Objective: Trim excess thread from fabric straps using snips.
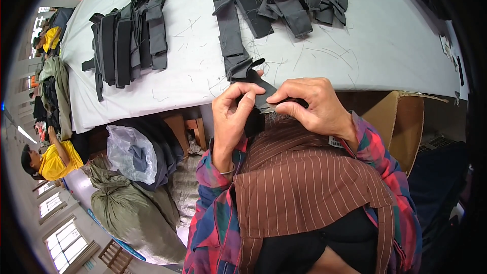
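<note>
Both my hands pinch one dark grey fabric strip (262,87) at the near edge of the white table. My left hand (232,111) grips it between thumb and index finger, with a fingertip showing behind the cloth. Thumb and index finger of my right hand (310,102) close on the strip's frayed lower end, where pale threads hang. A long folded grey strip (232,33) runs from the held piece up to a loose heap of dark strips (284,0) at the far side. Farther left lies a neater stack of dark strips (129,40).
Loose threads (329,53) litter the white tabletop (187,78). Under the table edge at right stands an open cardboard box (406,122). Left of me are a clear plastic bag (131,153) and a stuffed olive sack (132,213). Two people in yellow shirts (58,162) are at far left.
</note>
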A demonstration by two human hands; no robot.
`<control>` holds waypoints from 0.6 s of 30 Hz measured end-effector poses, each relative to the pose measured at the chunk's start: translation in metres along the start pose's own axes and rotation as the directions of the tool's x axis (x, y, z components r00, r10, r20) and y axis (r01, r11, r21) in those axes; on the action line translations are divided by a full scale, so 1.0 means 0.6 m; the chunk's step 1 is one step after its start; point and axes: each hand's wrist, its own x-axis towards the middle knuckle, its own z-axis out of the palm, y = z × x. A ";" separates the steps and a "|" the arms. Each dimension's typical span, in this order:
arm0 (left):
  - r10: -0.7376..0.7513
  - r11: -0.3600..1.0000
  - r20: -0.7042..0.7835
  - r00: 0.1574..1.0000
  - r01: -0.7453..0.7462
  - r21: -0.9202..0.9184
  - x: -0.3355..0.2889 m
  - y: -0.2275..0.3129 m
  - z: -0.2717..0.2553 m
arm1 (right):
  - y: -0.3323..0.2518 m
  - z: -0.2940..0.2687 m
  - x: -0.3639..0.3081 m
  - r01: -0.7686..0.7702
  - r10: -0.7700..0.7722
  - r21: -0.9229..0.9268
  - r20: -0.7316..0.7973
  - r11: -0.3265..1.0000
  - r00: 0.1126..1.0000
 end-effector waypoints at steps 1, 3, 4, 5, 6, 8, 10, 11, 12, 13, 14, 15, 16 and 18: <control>0.000 1.000 -0.001 1.000 0.000 0.000 0.000 0.002 0.002 | 0.000 0.001 0.000 -0.006 0.006 -0.005 -0.007 1.000 1.000; -0.011 0.998 0.013 1.000 0.012 -0.062 0.001 0.008 0.008 | -0.002 -0.005 0.001 0.010 -0.009 -0.043 0.026 0.999 1.000; -0.010 0.998 0.013 1.000 0.011 -0.063 0.002 0.008 0.007 | -0.003 -0.008 0.001 0.027 -0.023 -0.082 0.057 0.996 0.998; -0.019 0.995 0.031 0.999 0.022 -0.099 0.002 0.008 0.006 | -0.002 -0.009 0.000 0.028 -0.023 -0.082 0.058 0.996 0.998; -0.025 0.990 0.051 0.998 0.032 -0.135 0.004 0.008 0.006 | -0.002 -0.010 -0.001 0.003 -0.002 -0.029 0.045 1.000 0.999; -0.044 0.984 0.061 0.997 0.054 -0.172 0.003 0.012 0.008 | -0.003 -0.010 0.000 -0.020 0.019 0.024 0.032 1.000 0.999; -0.064 0.975 0.068 0.996 0.077 -0.208 0.001 0.017 0.011 | -0.003 -0.001 0.002 -0.043 0.048 0.042 -0.134 0.998 0.990; -0.061 0.969 0.083 0.995 0.079 -0.236 0.001 0.019 0.013 | -0.002 0.000 0.004 -0.042 0.047 0.042 -0.134 0.998 0.990; -0.059 0.961 0.097 0.994 0.083 -0.263 0.000 0.020 0.015 | 0.000 0.000 0.006 -0.035 0.029 -0.039 -0.146 0.999 0.989; -0.060 0.961 0.098 0.993 0.084 -0.263 -0.001 0.019 0.016 | 0.001 0.001 0.008 -0.028 0.009 -0.119 -0.157 0.992 0.988; -0.051 0.960 0.102 0.993 0.077 -0.269 -0.002 0.018 0.019 | 0.003 0.005 0.009 -0.029 0.010 -0.119 -0.158 0.993 0.987; -0.042 0.959 0.107 0.993 0.071 -0.276 -0.002 0.018 0.020 | 0.006 0.011 0.010 -0.011 -0.018 -0.158 -0.183 0.987 0.983; -0.043 0.959 0.109 0.993 0.072 -0.276 -0.003 0.019 0.021 | 0.007 0.015 0.012 0.005 -0.047 -0.197 -0.207 0.980 0.977; -0.044 0.981 0.110 0.993 0.064 -0.183 -0.005 0.023 0.023 | -0.002 0.015 0.013 -0.040 0.001 -0.222 -0.175 0.974 0.985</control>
